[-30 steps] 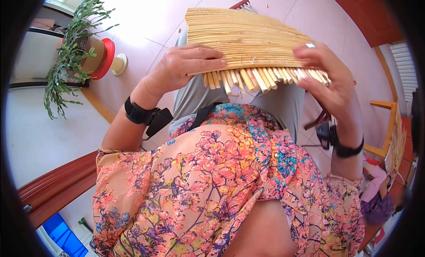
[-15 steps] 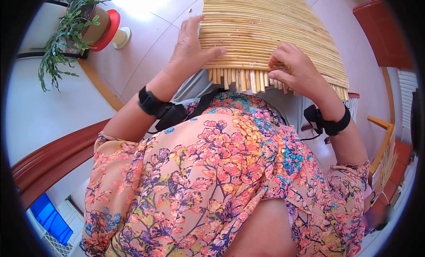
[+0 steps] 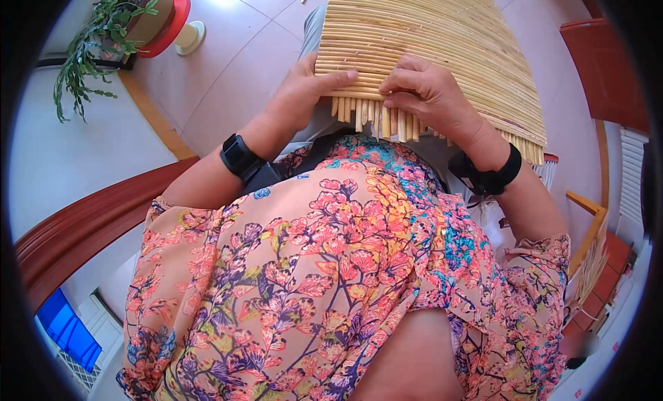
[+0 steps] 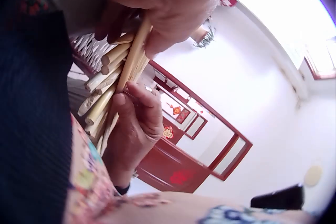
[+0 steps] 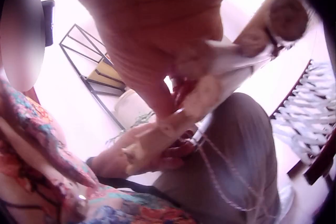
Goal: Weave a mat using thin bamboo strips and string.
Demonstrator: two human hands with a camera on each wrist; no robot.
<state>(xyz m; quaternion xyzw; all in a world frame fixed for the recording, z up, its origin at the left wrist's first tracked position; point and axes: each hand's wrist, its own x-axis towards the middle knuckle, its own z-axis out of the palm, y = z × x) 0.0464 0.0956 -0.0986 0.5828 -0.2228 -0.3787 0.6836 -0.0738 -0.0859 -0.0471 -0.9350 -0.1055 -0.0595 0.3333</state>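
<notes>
A mat of pale yellow stalks (image 3: 428, 49), stitched side by side, lies across the person's lap in the head view. Uneven cut stalk ends (image 3: 397, 125) stick out below its near edge. My left hand (image 3: 297, 90) grips the near left corner, its thumb on top and its fingers hidden underneath. Along the near edge, right of that thumb, my right hand (image 3: 431, 90) pinches the edge stalk between thumb and curled index finger. The left wrist view shows this pinch, with the right hand (image 4: 139, 129) below the left hand (image 4: 168, 8). Thin thread (image 5: 226, 176) hangs below the mat in the right wrist view.
A potted plant (image 3: 90, 62) on a red-topped stand is at the far left. A dark red wooden rail (image 3: 90, 214) runs along the left side. At the right are a wooden frame (image 3: 587, 228) and a red-brown cabinet (image 3: 604, 66). One small piece (image 3: 304, 0) lies on the tiles.
The mat has come down from a tilted position and spread forward over the lap. My right hand has slid left along the near edge; my left fingers, spread earlier, now go under the corner.
</notes>
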